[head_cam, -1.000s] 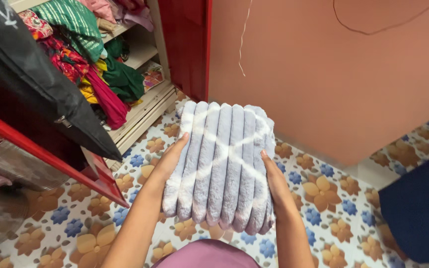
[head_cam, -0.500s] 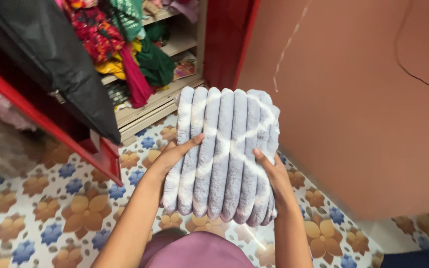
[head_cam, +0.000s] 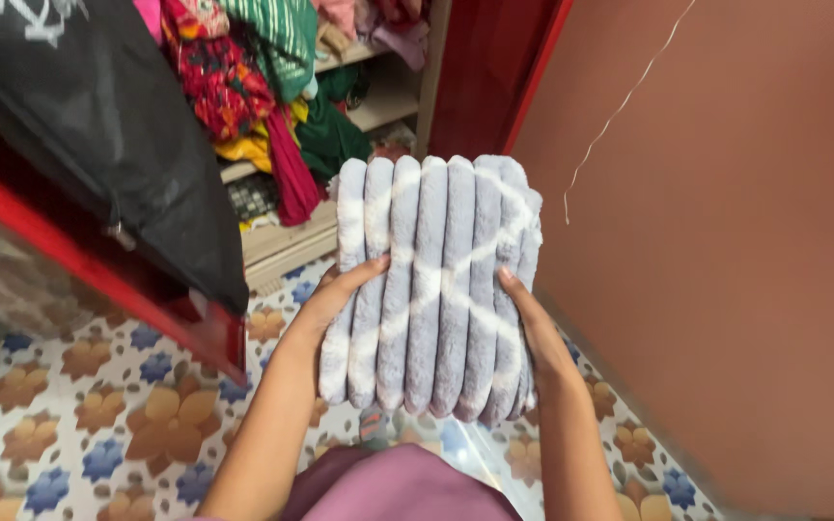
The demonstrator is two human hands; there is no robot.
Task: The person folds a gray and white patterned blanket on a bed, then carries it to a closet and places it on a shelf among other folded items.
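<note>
Salmon wall (head_cam: 726,241) fills the right side, a thin wire (head_cam: 620,106) hanging down it. Floor (head_cam: 79,415) below is tiled in orange and blue flowers. Far left, a red wardrobe (head_cam: 485,68) stands open; its shelves (head_cam: 282,241) are crammed with loose bright clothes (head_cam: 243,87), some spilling over the edges. A black bag (head_cam: 98,125) hangs off the near red door (head_cam: 98,280) at left. Centre of view: a folded blanket (head_cam: 431,280), grey-blue plush with thick lengthwise ribs and pale diagonal lines, held up in the air over the floor, just in front of the lower shelves and touching none of them. Left hand (head_cam: 340,299) presses its left edge, fingers wrapped onto the front; right hand (head_cam: 533,328) clamps the right edge, thumb on the front. Each grip is closed on the bundle, squeezing it from both sides. Judged by its look: soft, bulky, light for its bulk, not fragile, pile somewhat slick. It would likely sag or unfold if held at one corner; best taken as here, at both side edges around mid-height, or with a palm under the bottom fold. Purple clothing (head_cam: 398,487) shows at the near edge.
</note>
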